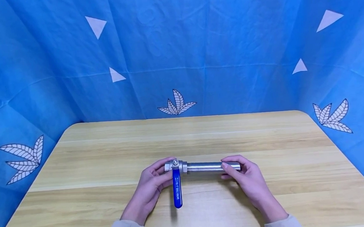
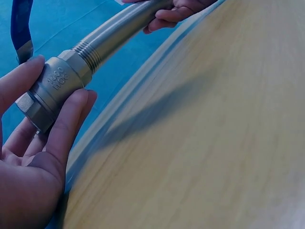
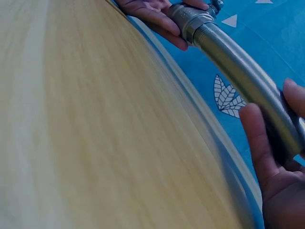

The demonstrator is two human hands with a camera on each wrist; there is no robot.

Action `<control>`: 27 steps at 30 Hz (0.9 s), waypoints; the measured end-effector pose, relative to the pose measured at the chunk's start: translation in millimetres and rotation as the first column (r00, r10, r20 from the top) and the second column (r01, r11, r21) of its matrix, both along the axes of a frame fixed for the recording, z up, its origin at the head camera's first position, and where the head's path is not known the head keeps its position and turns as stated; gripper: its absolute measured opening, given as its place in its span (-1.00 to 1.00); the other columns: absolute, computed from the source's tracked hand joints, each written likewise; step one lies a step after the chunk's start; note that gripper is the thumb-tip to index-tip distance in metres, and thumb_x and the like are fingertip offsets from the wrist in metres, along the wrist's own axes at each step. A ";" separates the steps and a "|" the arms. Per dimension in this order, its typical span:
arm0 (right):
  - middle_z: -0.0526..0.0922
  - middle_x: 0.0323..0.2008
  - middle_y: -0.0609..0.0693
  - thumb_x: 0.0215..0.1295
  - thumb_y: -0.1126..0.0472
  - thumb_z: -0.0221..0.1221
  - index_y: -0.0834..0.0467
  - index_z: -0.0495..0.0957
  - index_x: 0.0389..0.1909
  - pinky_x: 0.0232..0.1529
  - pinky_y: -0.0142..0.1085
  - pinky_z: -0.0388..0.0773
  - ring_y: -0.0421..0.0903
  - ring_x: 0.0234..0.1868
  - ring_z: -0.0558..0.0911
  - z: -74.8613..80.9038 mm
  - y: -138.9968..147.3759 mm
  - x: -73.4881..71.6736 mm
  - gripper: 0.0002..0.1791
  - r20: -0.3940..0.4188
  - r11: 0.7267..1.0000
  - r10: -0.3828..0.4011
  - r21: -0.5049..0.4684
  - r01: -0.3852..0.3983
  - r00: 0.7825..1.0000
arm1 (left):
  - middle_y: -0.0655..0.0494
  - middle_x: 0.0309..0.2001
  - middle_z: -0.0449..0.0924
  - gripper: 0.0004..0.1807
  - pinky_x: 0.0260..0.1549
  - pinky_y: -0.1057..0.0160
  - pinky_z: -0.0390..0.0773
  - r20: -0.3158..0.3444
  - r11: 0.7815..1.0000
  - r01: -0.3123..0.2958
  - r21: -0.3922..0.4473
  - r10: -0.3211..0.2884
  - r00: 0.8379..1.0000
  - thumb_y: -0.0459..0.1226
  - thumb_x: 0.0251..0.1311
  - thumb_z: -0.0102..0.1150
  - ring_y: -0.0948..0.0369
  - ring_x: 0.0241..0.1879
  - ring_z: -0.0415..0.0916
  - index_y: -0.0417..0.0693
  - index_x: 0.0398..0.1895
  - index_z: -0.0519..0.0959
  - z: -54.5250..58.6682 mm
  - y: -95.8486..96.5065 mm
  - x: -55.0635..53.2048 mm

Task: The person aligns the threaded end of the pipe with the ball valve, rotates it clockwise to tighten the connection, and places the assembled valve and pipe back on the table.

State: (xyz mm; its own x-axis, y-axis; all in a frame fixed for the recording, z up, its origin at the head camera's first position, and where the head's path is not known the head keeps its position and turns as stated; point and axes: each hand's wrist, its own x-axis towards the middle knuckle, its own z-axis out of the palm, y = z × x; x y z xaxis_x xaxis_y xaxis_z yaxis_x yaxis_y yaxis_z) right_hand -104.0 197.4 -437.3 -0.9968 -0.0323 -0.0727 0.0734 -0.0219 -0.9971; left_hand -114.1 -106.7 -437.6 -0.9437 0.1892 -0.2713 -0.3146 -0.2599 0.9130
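A silver ball valve (image 2: 58,82) with a blue lever handle (image 1: 177,190) is gripped by my left hand (image 1: 152,185), thumb and fingers around its body. The lever hangs toward me in the head view, lettered "1" BALL VALVE". Joined to the valve's right side is a straight metal pipe (image 1: 203,166), its threads (image 2: 87,56) partly showing at the joint in the left wrist view. My right hand (image 1: 246,174) pinches the pipe near its free end, thumb on the near side. Valve and pipe are held above the table, in one line.
The light wood table (image 1: 107,148) has rounded far corners. A blue cloth (image 1: 202,47) with white triangles and leaf prints hangs behind it and along both sides. Shadows of the hands, lever and pipe fall on the tabletop.
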 end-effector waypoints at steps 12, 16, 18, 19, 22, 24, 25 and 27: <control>0.65 0.18 0.02 0.23 0.48 0.41 0.29 0.48 0.39 0.17 -0.38 0.73 -0.14 0.11 0.73 1.0 8.6 1.8 -0.32 -0.053 0.988 0.155 -0.020 -0.156 0.987 | 0.06 0.15 0.78 -0.35 0.03 0.25 0.79 0.020 0.999 -0.035 0.009 0.035 0.999 -0.49 0.28 0.32 0.21 0.01 0.77 -0.22 0.47 0.48 -0.2 0.6 -0.4; 0.67 0.26 0.00 0.19 0.57 0.37 0.33 0.49 0.31 0.13 -0.35 0.77 -0.15 0.13 0.75 -1.8 11.7 1.7 -0.37 -0.124 0.982 0.166 -0.069 -0.175 0.978 | 0.08 0.15 0.79 -0.35 0.02 0.26 0.79 0.017 1.000 -0.024 0.005 0.024 1.000 -0.47 0.30 0.32 0.22 0.01 0.77 -0.22 0.48 0.47 -1.4 0.6 -0.4; 0.74 0.21 -0.05 0.18 0.56 0.38 0.34 0.54 0.22 0.08 -0.36 0.78 -0.17 0.10 0.76 -2.6 12.1 1.7 -0.45 -0.130 0.986 0.143 -0.068 -0.153 0.981 | 0.08 0.15 0.79 -0.35 0.02 0.26 0.79 0.016 1.000 -0.018 0.002 0.018 1.000 -0.47 0.30 0.32 0.22 0.00 0.77 -0.22 0.49 0.47 -1.7 0.6 -0.3; 0.76 0.18 -0.07 0.18 0.56 0.39 0.33 0.56 0.19 0.07 -0.36 0.78 -0.18 0.08 0.77 -2.8 12.2 1.7 -0.47 -0.124 0.988 0.130 -0.067 -0.139 0.984 | 0.09 0.15 0.79 -0.35 0.02 0.26 0.78 0.015 1.000 -0.016 0.001 0.016 1.000 -0.46 0.30 0.32 0.23 0.00 0.77 -0.23 0.49 0.46 -1.8 0.5 -0.2; 0.81 0.04 -0.09 0.18 0.51 0.42 0.31 0.59 0.17 0.04 -0.33 0.79 -0.16 0.00 0.80 -2.3 12.3 1.0 -0.50 -0.082 0.991 0.116 -0.055 -0.121 0.990 | 0.09 0.13 0.80 -0.35 0.01 0.26 0.78 0.013 1.000 -0.015 0.005 0.015 1.000 -0.46 0.31 0.32 0.22 -0.01 0.77 -0.24 0.49 0.45 -1.9 0.2 0.0; 0.81 -0.02 -0.07 0.23 0.48 0.40 0.33 0.57 0.20 0.05 -0.28 0.81 -0.12 -0.04 0.83 -1.6 12.4 0.3 -0.50 -0.045 0.990 0.129 -0.059 -0.132 0.991 | 0.10 0.12 0.80 -0.35 0.01 0.26 0.78 0.010 1.000 -0.016 0.006 0.016 1.000 -0.47 0.30 0.32 0.22 -0.01 0.77 -0.24 0.49 0.45 -2.0 -0.1 0.1; 0.81 -0.05 -0.06 0.26 0.47 0.39 0.34 0.56 0.22 0.05 -0.25 0.82 -0.10 -0.07 0.84 -1.4 12.5 -0.1 -0.50 -0.027 0.988 0.138 -0.062 -0.140 0.990 | 0.10 0.12 0.80 -0.34 0.01 0.26 0.78 0.009 1.000 -0.018 0.006 0.018 1.000 -0.47 0.30 0.32 0.22 0.00 0.77 -0.24 0.48 0.46 -2.0 -0.3 0.2; 0.81 -0.09 -0.04 0.32 0.44 0.36 0.36 0.54 0.24 0.05 -0.19 0.84 -0.06 -0.11 0.86 -1.0 12.4 -0.8 -0.52 0.000 0.985 0.157 -0.068 -0.157 0.988 | 0.10 0.11 0.80 -0.34 0.02 0.25 0.78 0.008 1.000 -0.019 0.004 0.019 1.000 -0.48 0.28 0.33 0.21 0.00 0.77 -0.24 0.48 0.47 -2.0 -0.6 0.4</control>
State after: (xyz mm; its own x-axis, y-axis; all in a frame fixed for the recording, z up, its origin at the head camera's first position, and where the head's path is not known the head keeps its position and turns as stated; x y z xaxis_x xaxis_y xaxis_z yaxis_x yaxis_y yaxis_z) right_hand -104.8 209.7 -438.3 -0.9786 -0.1936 -0.0701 0.0865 -0.0773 -0.9933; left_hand -113.7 -107.4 -439.6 -0.9449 0.1725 -0.2784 -0.3171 -0.2697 0.9092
